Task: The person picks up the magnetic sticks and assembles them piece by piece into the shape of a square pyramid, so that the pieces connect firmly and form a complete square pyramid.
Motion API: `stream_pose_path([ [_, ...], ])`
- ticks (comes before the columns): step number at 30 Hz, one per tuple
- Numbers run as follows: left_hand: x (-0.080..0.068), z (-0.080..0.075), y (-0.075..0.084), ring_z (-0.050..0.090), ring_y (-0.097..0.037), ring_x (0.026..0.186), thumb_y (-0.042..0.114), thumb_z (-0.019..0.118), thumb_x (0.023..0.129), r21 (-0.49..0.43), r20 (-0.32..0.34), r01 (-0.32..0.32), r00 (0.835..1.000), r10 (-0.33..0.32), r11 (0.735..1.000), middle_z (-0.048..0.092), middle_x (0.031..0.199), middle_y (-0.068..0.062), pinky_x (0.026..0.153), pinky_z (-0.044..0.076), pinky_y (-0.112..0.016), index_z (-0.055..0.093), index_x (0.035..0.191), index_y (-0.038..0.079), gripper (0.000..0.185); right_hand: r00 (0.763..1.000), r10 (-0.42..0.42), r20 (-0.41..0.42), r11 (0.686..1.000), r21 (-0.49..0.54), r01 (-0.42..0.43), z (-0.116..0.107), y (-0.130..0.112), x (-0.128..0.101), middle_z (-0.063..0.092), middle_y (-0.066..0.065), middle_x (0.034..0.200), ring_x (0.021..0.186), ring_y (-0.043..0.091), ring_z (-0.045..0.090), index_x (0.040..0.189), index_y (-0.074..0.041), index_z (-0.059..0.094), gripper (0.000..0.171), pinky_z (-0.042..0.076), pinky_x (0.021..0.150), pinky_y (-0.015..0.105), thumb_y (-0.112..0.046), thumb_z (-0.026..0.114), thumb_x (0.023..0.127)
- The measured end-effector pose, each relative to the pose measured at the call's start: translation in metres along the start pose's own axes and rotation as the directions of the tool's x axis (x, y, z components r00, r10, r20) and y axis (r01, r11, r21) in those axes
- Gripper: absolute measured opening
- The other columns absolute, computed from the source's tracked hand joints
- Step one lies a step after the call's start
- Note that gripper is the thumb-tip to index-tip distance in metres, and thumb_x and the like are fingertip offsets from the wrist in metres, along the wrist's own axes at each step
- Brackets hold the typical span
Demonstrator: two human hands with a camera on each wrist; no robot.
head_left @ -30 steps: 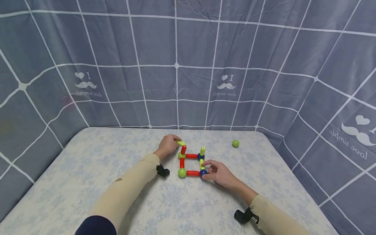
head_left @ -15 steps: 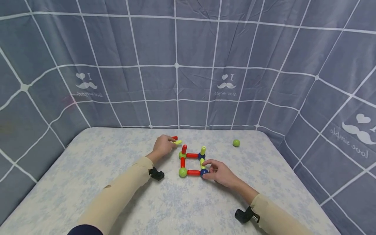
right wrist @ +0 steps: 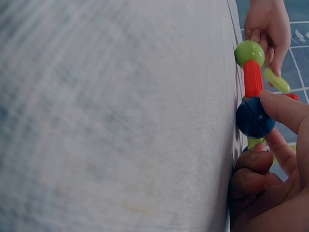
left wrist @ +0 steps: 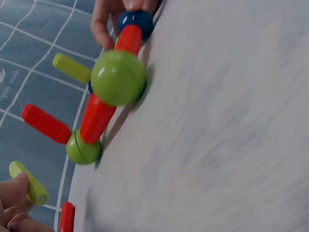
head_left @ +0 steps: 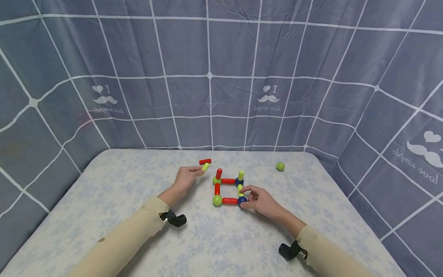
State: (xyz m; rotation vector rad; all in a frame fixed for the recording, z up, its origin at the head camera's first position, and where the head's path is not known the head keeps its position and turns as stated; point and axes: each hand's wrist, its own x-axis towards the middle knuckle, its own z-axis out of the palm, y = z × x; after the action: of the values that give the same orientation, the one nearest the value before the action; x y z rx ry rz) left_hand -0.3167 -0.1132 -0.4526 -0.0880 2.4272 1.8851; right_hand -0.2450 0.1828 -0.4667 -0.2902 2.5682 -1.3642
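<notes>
Near the table's middle lies a square of magnetic rods and balls. Its green ball [head_left: 217, 200] and blue ball [head_left: 242, 201] form the near corners, joined by a red rod [head_left: 230, 201]. At the far corners, a red rod [head_left: 219, 173] and a yellow-green rod [head_left: 241, 175] stand upright. My right hand [head_left: 262, 202] holds the near right corner, thumb on the blue ball [right wrist: 255, 117], other fingers by the yellow-green side rod. My left hand [head_left: 186, 177] pinches a loose yellow-green rod [left wrist: 29, 182] between thumb and fingers, apart from the square.
A loose red rod [head_left: 205, 161] lies on the table just beyond my left hand. A single green ball [head_left: 280, 166] sits at the back right. The pale patterned table [head_left: 194, 246] ends at a grey-blue curtain [head_left: 228, 96] with white lines.
My left hand has drawn away leftward from the upright red rod, carrying the yellow-green rod. The loose red rod behind it has come into view. My right hand stays at its corner.
</notes>
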Motion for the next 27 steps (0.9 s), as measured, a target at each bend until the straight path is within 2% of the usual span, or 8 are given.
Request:
stream_pose_path([
  [3, -0.010, 0.000, -0.002, 0.053, -0.025, 0.123, 0.022, 0.072, 0.093, -0.055, 0.017, 0.031, 0.999, -0.030, 0.998, 0.059, 0.142, -0.012, 0.101, 0.044, -0.040, 0.071, 0.126, 0.007, 0.037, 1.000, -0.019, 0.003, 1.000, -0.005, 0.019, -0.001, 0.001, 0.001, 0.052, 0.001, 0.077, 0.062, 0.014, 0.044, 0.124, -0.019, 0.065, 0.042, 0.036, 0.054, 0.025, -0.025, 0.081, 0.086],
  [5, -0.018, 0.001, -0.003, 0.059, -0.020, 0.094, 0.022, 0.073, 0.092, -0.079, 0.028, 0.046, 0.999, -0.044, 0.996, 0.067, 0.129, -0.009, 0.082, 0.048, -0.033, 0.073, 0.125, 0.008, 0.035, 0.999, -0.035, 0.006, 0.999, -0.006, 0.035, -0.001, 0.002, 0.001, 0.052, 0.001, 0.077, 0.061, 0.014, 0.044, 0.124, -0.018, 0.065, 0.041, 0.037, 0.054, 0.025, -0.024, 0.081, 0.086],
  [7, -0.025, 0.003, -0.003, 0.046, -0.013, 0.066, 0.021, 0.074, 0.092, -0.128, 0.049, 0.060, 0.997, -0.054, 0.990, 0.070, 0.105, -0.003, 0.062, 0.039, -0.027, 0.073, 0.124, 0.008, 0.035, 0.999, -0.046, 0.010, 0.999, -0.002, 0.046, -0.001, 0.002, 0.001, 0.053, 0.002, 0.077, 0.061, 0.014, 0.044, 0.124, -0.017, 0.065, 0.041, 0.037, 0.054, 0.025, -0.024, 0.081, 0.087],
  [10, -0.036, 0.005, -0.003, 0.024, -0.010, 0.048, 0.019, 0.073, 0.092, -0.217, 0.103, 0.086, 0.993, -0.065, 0.972, 0.056, 0.075, 0.005, 0.048, 0.026, -0.025, 0.070, 0.128, 0.006, 0.038, 0.999, -0.044, 0.010, 0.999, 0.000, 0.044, -0.001, 0.002, 0.001, 0.052, 0.002, 0.077, 0.062, 0.015, 0.044, 0.124, -0.017, 0.065, 0.041, 0.037, 0.054, 0.026, -0.025, 0.081, 0.087],
  [13, -0.046, 0.009, -0.003, 0.022, -0.008, 0.047, 0.016, 0.071, 0.094, -0.298, 0.160, 0.110, 0.985, -0.064, 0.948, 0.046, 0.069, 0.007, 0.046, 0.023, -0.024, 0.066, 0.132, 0.004, 0.040, 0.999, -0.034, 0.004, 0.999, 0.001, 0.034, -0.001, 0.002, 0.001, 0.052, 0.002, 0.077, 0.062, 0.015, 0.044, 0.124, -0.017, 0.065, 0.042, 0.037, 0.054, 0.026, -0.025, 0.081, 0.086],
  [18, -0.061, 0.018, -0.001, 0.023, -0.007, 0.047, 0.015, 0.067, 0.096, -0.366, 0.241, 0.149, 0.969, -0.061, 0.919, 0.050, 0.080, 0.004, 0.045, 0.023, -0.022, 0.063, 0.136, 0.004, 0.042, 1.000, -0.025, -0.005, 1.000, 0.000, 0.025, -0.002, 0.001, 0.001, 0.052, 0.002, 0.077, 0.062, 0.015, 0.044, 0.124, -0.018, 0.066, 0.041, 0.036, 0.054, 0.026, -0.023, 0.081, 0.086],
  [22, -0.068, 0.026, 0.000, 0.022, -0.007, 0.048, 0.014, 0.066, 0.098, -0.370, 0.295, 0.171, 0.954, -0.060, 0.913, 0.055, 0.085, 0.004, 0.046, 0.022, -0.021, 0.061, 0.139, 0.004, 0.043, 1.000, -0.030, 0.000, 1.000, 0.000, 0.030, -0.002, 0.002, 0.001, 0.052, 0.002, 0.077, 0.062, 0.015, 0.044, 0.125, -0.017, 0.065, 0.042, 0.036, 0.053, 0.026, -0.023, 0.081, 0.086],
  [27, -0.073, 0.031, -0.003, 0.022, -0.007, 0.048, 0.017, 0.065, 0.098, -0.349, 0.336, 0.183, 0.940, -0.060, 0.919, 0.041, 0.065, 0.007, 0.046, 0.023, -0.022, 0.058, 0.141, 0.004, 0.045, 0.999, -0.034, 0.012, 0.999, 0.019, 0.033, -0.001, 0.002, 0.001, 0.052, 0.002, 0.076, 0.060, 0.015, 0.043, 0.125, -0.017, 0.065, 0.042, 0.036, 0.052, 0.026, -0.023, 0.081, 0.086],
])
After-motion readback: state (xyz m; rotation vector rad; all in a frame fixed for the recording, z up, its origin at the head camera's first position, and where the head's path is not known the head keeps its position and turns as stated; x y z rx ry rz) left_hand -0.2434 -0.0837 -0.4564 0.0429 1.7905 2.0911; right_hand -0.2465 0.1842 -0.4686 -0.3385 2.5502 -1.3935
